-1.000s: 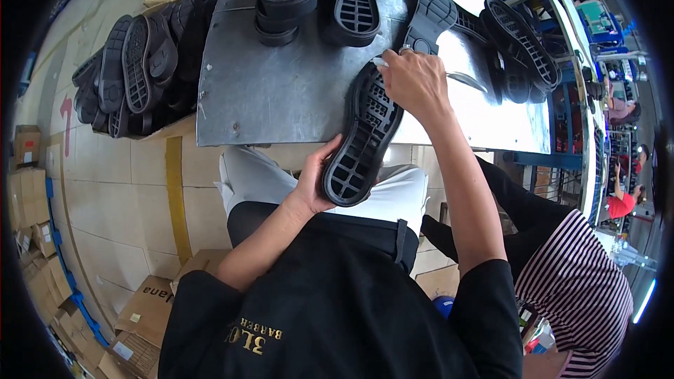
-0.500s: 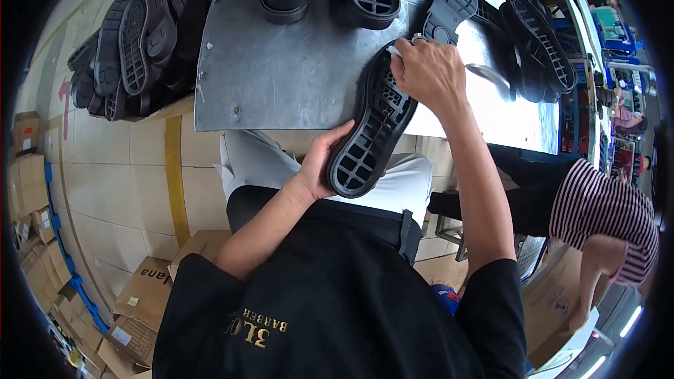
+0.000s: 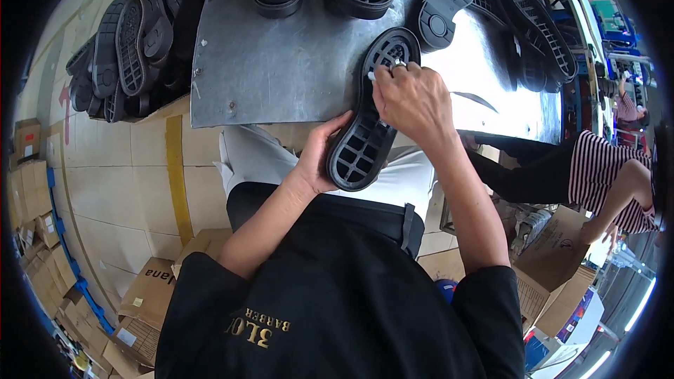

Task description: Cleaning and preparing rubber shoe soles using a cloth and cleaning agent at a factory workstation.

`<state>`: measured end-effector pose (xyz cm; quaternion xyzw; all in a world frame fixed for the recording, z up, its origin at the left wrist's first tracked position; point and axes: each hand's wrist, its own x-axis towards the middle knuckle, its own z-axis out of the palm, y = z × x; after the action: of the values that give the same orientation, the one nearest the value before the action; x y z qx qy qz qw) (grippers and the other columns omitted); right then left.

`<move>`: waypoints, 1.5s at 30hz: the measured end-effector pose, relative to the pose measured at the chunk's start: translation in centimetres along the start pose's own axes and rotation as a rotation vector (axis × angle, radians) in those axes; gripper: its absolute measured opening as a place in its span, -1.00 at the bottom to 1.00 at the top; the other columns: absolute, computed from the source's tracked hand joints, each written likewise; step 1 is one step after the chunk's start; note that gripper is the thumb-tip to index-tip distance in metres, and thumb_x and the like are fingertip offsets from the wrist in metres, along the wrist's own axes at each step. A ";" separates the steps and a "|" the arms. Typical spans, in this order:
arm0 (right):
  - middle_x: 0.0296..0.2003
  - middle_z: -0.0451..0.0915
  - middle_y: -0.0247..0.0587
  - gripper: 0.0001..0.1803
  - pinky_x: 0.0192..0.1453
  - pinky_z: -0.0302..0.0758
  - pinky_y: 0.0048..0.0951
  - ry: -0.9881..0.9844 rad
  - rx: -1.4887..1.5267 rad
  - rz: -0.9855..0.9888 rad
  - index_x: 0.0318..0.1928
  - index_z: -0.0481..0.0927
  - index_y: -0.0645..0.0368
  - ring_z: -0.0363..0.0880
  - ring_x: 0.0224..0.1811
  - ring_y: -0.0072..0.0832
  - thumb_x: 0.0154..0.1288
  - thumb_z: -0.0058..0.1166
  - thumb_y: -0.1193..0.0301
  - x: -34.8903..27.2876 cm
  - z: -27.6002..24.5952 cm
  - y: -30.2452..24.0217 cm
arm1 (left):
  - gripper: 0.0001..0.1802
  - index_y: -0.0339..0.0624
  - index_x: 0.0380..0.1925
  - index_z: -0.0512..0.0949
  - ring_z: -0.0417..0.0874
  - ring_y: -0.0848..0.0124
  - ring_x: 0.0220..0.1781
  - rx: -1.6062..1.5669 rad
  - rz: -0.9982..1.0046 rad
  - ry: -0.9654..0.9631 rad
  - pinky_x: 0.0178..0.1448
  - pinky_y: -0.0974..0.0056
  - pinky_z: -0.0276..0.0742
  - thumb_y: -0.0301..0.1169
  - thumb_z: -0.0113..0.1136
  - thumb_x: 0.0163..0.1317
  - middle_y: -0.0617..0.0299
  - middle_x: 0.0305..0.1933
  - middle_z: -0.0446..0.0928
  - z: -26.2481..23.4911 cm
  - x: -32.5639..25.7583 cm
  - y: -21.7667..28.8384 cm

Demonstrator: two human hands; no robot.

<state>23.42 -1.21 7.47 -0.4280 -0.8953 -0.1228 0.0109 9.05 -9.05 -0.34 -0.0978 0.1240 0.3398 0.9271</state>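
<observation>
I have the black shoe sole (image 3: 366,123) lying half off the near edge of the metal surface (image 3: 281,63). My left hand (image 3: 319,158) clasps its heel end; my right hand (image 3: 411,98) pinches something small and white at its forepart. I judge I'm cleaning the tread; next needs steady pressure.
</observation>
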 end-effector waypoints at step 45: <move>-0.53 0.57 -0.14 -0.81 -0.40 0.51 -0.38 0.063 0.148 0.008 -0.37 0.55 0.31 0.59 -0.44 -0.33 -0.01 0.02 0.47 -5.4 -3.6 -6.5 | -0.53 -0.19 -0.06 0.53 0.60 0.19 -0.01 -0.071 0.052 -0.006 0.11 -0.02 0.51 -0.07 -0.15 0.32 0.06 -0.06 0.58 0.4 -0.8 -0.5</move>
<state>21.52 -10.10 8.95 -0.4253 -0.8996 -0.0698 0.0711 8.89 -9.84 0.33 -0.1262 0.1115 0.3684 0.9143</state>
